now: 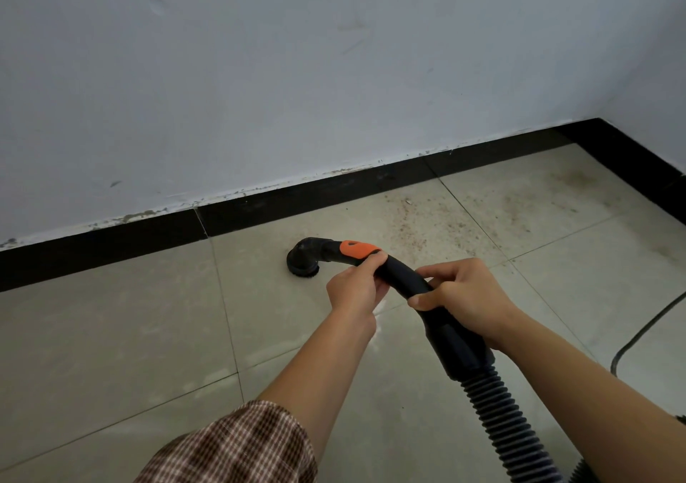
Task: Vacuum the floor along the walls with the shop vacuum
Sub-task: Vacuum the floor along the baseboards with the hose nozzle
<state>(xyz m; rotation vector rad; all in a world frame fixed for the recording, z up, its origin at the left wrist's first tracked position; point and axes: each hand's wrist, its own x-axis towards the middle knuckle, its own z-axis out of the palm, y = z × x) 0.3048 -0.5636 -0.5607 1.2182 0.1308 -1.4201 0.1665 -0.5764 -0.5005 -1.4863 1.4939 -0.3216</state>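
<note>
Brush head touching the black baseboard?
Apart. The head view shows a strip of bare tile between the brush head and the baseboard.

L hand (352,290) curled round hose (404,271), R hand (468,297) likewise

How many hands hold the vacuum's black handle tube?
2. The left hand grips the handle tube just behind its orange slider; the right hand grips farther back, nearer the ribbed hose. None hidden.
</note>
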